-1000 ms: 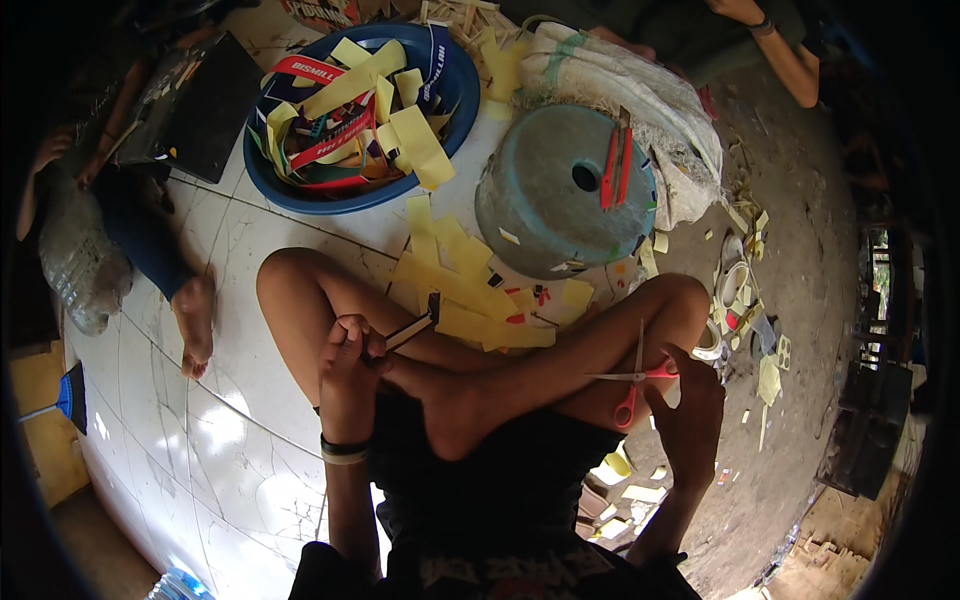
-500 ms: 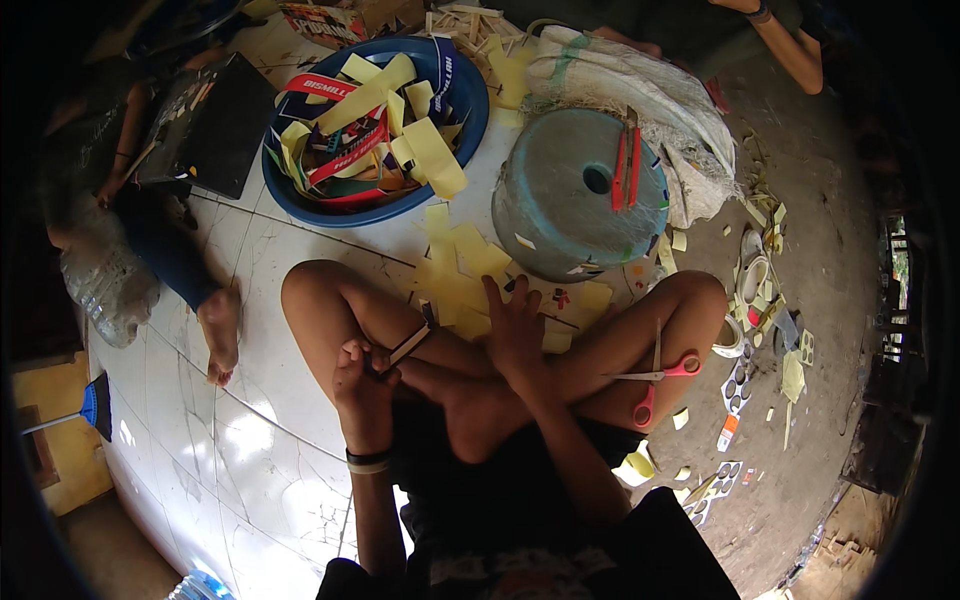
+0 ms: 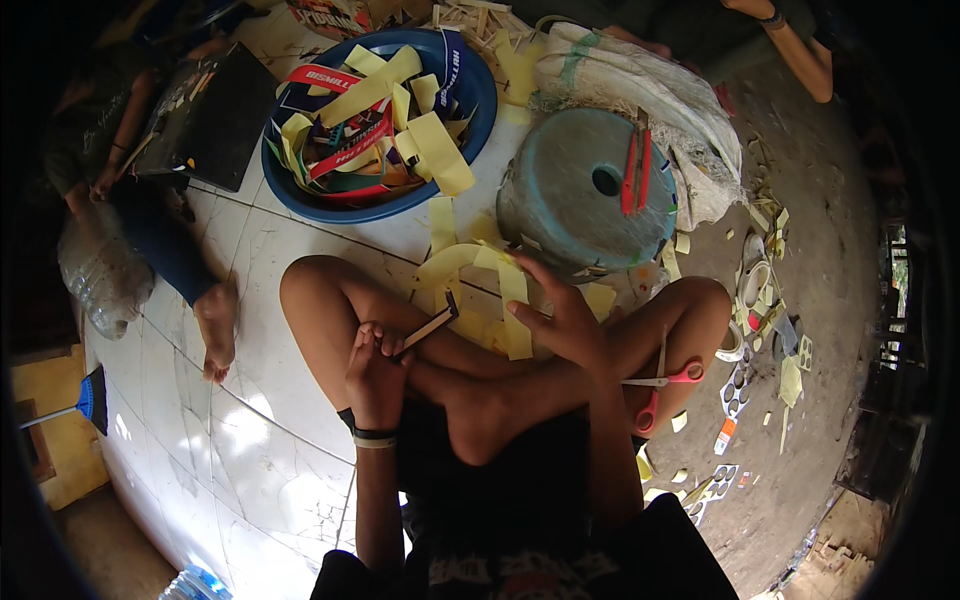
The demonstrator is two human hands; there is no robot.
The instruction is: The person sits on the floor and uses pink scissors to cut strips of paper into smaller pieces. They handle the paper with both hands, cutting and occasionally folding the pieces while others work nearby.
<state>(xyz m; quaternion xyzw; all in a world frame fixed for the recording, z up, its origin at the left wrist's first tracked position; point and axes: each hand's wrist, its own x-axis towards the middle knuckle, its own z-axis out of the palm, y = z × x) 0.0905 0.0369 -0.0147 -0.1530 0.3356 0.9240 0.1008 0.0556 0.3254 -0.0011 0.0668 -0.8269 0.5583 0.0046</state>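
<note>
My left hand (image 3: 377,376), closed above my crossed legs, grips a narrow pale stick (image 3: 428,330) with dark edges and a dark end pointing up and right. What else may lie within those fingers is hidden. To its right, my right hand (image 3: 565,315) reaches over loose yellow paper with thumb and forefinger at a curved yellow paper strip (image 3: 517,335), which it appears to hold raised. Scissors (image 3: 660,381) with pink handles lie spread on my right leg. In front stands an upturned grey-blue tub (image 3: 560,170) with red-handled pliers-like tool (image 3: 636,170) on top.
A blue basin (image 3: 480,120) heaped with yellow, red and blue strips stands ahead. Beside it are a white woven sack (image 3: 650,90) and, further left, a black box (image 3: 215,120) near another person (image 3: 120,150). Paper scraps and perforated sheets (image 3: 735,390) litter the floor at right.
My right hand has moved right and turned, and a yellow strip has come up with it from the paper pile. The stick in my left hand has shifted slightly rightward.
</note>
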